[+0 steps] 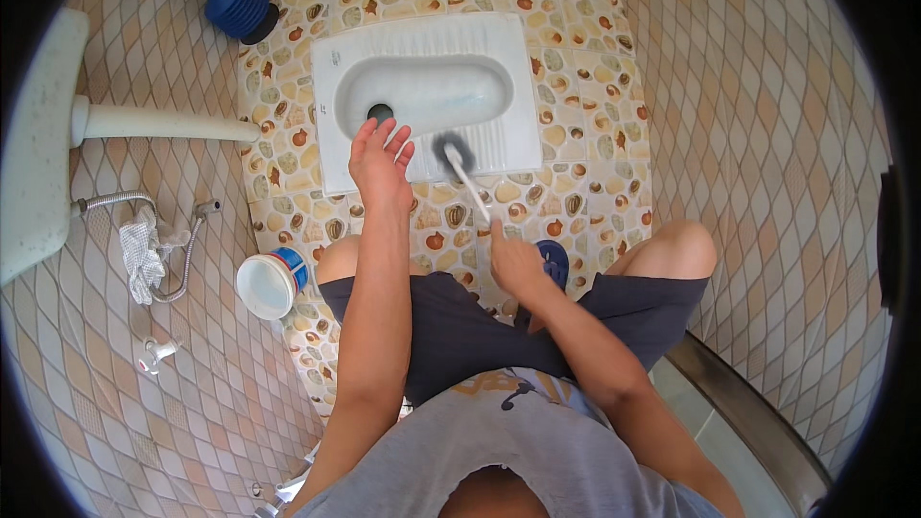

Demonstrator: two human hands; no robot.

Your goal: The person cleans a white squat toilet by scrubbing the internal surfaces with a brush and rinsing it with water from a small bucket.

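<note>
My right hand (pixel 518 264) gripped toilet brush (pixel 467 180) at handle end, bristle head on squat toilet (pixel 508 86) rim. Left hand (pixel 380 158) spread wide, empty. Brush seemed light, stiff; wet handle maybe slippery.

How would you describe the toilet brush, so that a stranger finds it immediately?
Find the white squat toilet set in the pebble-patterned floor. At its near edge lies the toilet brush: a thin white handle held in the right hand, ending in a dark round bristle head. The blue plunger stands apart.
</note>
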